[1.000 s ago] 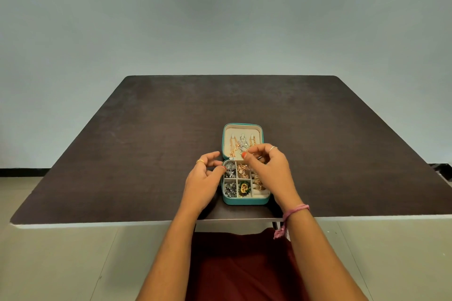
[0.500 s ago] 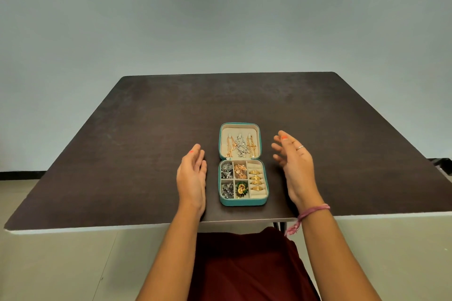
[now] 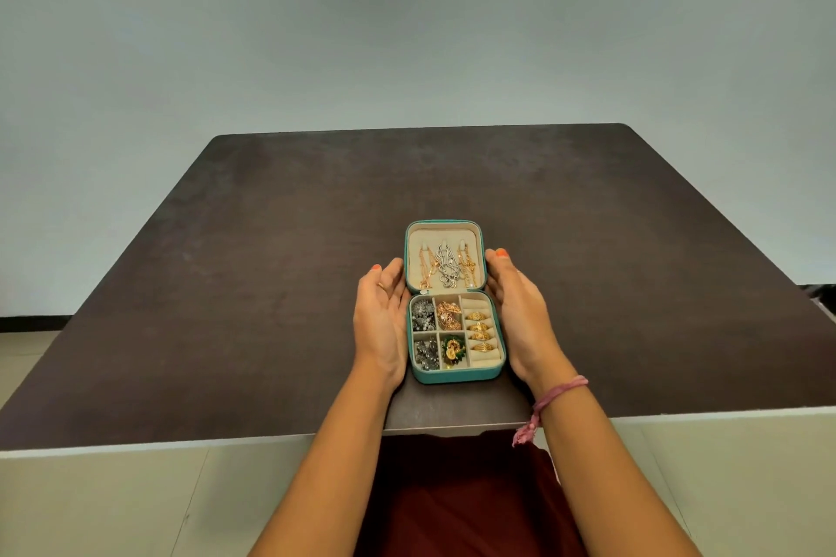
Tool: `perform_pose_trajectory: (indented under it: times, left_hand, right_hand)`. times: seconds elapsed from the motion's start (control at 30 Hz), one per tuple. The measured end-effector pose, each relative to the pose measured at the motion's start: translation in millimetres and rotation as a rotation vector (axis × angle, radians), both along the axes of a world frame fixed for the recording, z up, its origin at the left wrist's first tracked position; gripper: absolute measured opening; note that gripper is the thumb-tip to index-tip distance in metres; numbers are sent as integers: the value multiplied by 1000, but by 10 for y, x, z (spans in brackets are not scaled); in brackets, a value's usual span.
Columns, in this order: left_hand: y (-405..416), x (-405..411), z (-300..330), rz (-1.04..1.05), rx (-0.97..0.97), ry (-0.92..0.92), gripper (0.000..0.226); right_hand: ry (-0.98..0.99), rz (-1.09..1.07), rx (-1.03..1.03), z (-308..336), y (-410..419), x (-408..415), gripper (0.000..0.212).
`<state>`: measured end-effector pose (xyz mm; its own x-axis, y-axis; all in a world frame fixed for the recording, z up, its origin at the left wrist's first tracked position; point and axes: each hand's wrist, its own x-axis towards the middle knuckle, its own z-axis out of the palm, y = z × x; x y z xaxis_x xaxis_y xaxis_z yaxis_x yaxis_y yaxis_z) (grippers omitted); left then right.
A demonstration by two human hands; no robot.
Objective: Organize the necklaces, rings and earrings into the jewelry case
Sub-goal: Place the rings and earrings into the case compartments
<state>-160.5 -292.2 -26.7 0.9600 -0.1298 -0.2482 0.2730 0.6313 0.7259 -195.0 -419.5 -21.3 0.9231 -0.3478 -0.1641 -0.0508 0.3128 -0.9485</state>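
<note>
The teal jewelry case [image 3: 456, 376] lies open near the table's front edge. Gold and silver necklaces [image 3: 445, 268] hang inside its lid. Several gold rings [image 3: 479, 329] sit in the ring rolls on the right of the tray. Silver and gold earrings [image 3: 423, 322] fill the small compartments on the left and in the middle. My left hand [image 3: 381, 323] rests flat along the case's left side, palm turned toward it. My right hand [image 3: 521, 311] lies the same way along the right side. Both hands have straight fingers that reach up beside the lid, and neither holds any jewelry.
The dark brown table [image 3: 271, 285] stretches far beyond the case and to both sides. Its pale front edge [image 3: 181, 443] runs just behind my forearms. A pink thread bracelet [image 3: 558, 393] is on my right wrist. A plain grey wall stands behind the table.
A second ago my right hand worked at the necklaces in the lid and my left was at the tray. Both drew away, then came back flat against the case's two sides.
</note>
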Motion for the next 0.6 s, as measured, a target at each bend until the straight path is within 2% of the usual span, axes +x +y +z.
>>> perform_pose_trajectory:
  times: [0.1,0.23,0.6]
  left_hand:
    - [-20,112,-21,-14,8,-24,48]
    - [-15,242,-63,-17,-14,-44,45]
    - [-6,290,-95,24,-60,-62,36]
  right_hand:
    - [-26,-31,106,15,-41,63,27]
    - [-32,-74,243,-3,-119,121,41]
    - [-92,-42,311,-79,-190,154,43]
